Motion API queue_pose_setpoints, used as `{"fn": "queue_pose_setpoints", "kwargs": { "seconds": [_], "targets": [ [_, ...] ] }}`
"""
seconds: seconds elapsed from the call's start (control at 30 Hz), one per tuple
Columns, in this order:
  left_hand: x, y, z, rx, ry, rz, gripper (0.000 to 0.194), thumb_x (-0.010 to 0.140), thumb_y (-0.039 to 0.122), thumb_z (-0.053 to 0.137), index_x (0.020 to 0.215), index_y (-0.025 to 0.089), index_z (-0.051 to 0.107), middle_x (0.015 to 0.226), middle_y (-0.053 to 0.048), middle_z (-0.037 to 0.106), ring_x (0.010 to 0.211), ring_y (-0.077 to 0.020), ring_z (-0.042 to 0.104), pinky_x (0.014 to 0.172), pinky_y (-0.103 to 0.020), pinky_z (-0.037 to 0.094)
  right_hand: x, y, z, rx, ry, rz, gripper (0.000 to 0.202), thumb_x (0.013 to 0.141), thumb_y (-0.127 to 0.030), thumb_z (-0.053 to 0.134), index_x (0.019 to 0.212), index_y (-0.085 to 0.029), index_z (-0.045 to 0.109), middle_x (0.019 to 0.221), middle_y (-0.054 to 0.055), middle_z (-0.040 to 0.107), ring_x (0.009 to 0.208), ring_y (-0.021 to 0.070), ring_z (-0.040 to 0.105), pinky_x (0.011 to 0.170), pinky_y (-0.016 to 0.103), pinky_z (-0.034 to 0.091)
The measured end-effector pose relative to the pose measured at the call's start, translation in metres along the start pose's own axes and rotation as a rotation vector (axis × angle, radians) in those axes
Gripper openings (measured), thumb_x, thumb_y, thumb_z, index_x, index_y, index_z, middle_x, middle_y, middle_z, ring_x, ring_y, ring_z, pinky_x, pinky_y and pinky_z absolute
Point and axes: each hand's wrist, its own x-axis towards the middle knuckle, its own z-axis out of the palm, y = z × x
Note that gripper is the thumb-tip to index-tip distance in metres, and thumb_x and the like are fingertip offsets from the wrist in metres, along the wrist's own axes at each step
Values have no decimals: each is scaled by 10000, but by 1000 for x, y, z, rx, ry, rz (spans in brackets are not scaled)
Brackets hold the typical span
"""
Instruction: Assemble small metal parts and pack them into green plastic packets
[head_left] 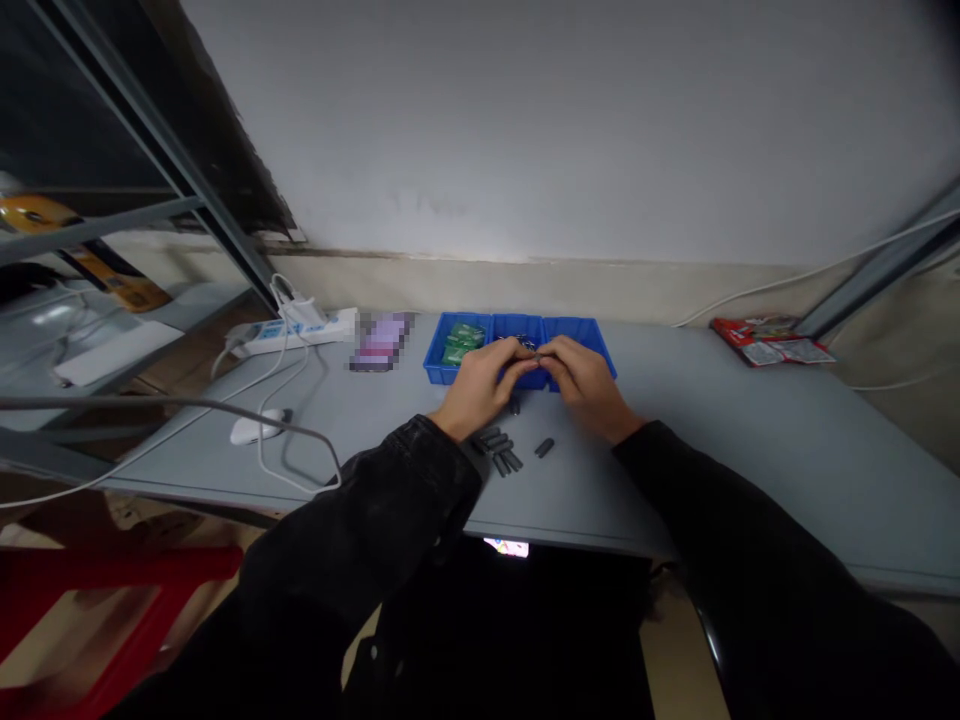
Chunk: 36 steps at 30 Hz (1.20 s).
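two hands meet at the blue tray (pixel 441 376)

from my remote seat, i see the left hand (pixel 480 385) and right hand (pixel 586 382) pinching a small piece (pixel 537 357) between their fingertips, its details too tiny to read. dark grey cylinders (pixel 501 450) lie nearer me on the table (pixel 712 440).

Dim lt, soft shadows on tabletop (pixel 720 440); edges blurry, stretched; sm. purple item (pixel 382 341) pixelated.

It looks like a small workshop corner: there is a long grey tabletop (pixel 720 450), a grey metal frame (pixel 217 225) at upper left, a three-part blue plastic tray (pixel 517 325) at centre, and small dark-grey oblong pieces (pixel 499 448) below it.
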Motion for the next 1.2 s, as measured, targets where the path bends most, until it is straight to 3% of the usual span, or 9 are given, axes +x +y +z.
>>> {"fn": "queue_pose_setpoints", "kwargs": {
  "seconds": [0.13, 0.27, 0.4, 0.57, 0.83, 0.9, 1.0, 1.1, 1.2],
  "targets": [
    [12, -6, -1, 10, 63, -28, 115, 992, 266, 603, 949, 171, 649, 891, -28, 725, 800, -138, 662, 762, -265, 502, 19, 4, -8, -21, 49, -14, 175, 992, -275, 552, 1150, -210, 589, 954, 46, 652, 828, 193, 607, 779, 336, 468],
    [12, -13, 1, -17, 89, -91, 152, 992, 295, 600, 926, 169, 653, 845, -26, 721, 760, -145, 658, 733, -273, 502, 28, 10, -6, -81, 17, -123, 81, 1007, -241, 524, 1012, -210, 599, 937, 45, 643, 855, 201, 605, 799, 346, 461],
    [5, -21, 0, -52, 52, -77, 122, 978, 284, 620, 947, 175, 665, 909, -33, 735, 828, -159, 677, 766, -278, 512, 20, 18, 7, -174, -10, -160, 146, 1033, -218, 459, 1083, -192, 594, 1018, 75, 669, 922, 223, 610, 810, 359, 440],
    [3, -27, -4, -34, -8, -22, 125, 983, 282, 612, 972, 175, 675, 924, -39, 738, 860, -163, 690, 804, -292, 523, 15, 24, 16, -249, -34, -169, 190, 1049, -230, 421, 1021, -183, 603, 976, 70, 677, 864, 220, 598, 775, 364, 396],
    [2, -27, -10, 43, -39, -9, 147, 974, 302, 630, 991, 170, 694, 915, -45, 742, 785, -144, 680, 776, -289, 530, 18, 22, 4, -275, -30, -135, 185, 1036, -233, 441, 1007, -190, 618, 974, 64, 689, 905, 219, 604, 813, 361, 366],
    [2, -26, -13, 65, -95, -19, 157, 985, 295, 609, 986, 175, 712, 866, -38, 746, 721, -132, 669, 736, -275, 521, 18, 28, -4, -293, -8, -75, 165, 1018, -219, 458, 1017, -192, 621, 991, 63, 693, 929, 221, 609, 843, 365, 360],
    [2, -27, -20, 133, -304, -10, 198, 982, 339, 612, 984, 192, 745, 780, -33, 746, 645, -140, 657, 686, -276, 496, 16, 42, -15, -361, 80, 128, 133, 966, -176, 506, 1004, -193, 632, 1008, 58, 703, 960, 231, 621, 874, 380, 327],
    [1, -26, -26, 216, -491, 14, 231, 943, 393, 663, 1028, 202, 761, 844, -56, 768, 721, -177, 697, 711, -289, 488, 12, 56, -21, -447, 109, 310, 125, 921, -169, 549, 964, -188, 665, 948, 71, 713, 952, 262, 612, 877, 400, 289],
    [0, -23, -26, 269, -589, -4, 296, 906, 422, 700, 1097, 204, 760, 952, -77, 781, 849, -212, 726, 765, -294, 492, 8, 65, -21, -498, 84, 375, 143, 912, -188, 560, 936, -193, 701, 893, 84, 719, 951, 282, 588, 897, 426, 249]
  ]
}}
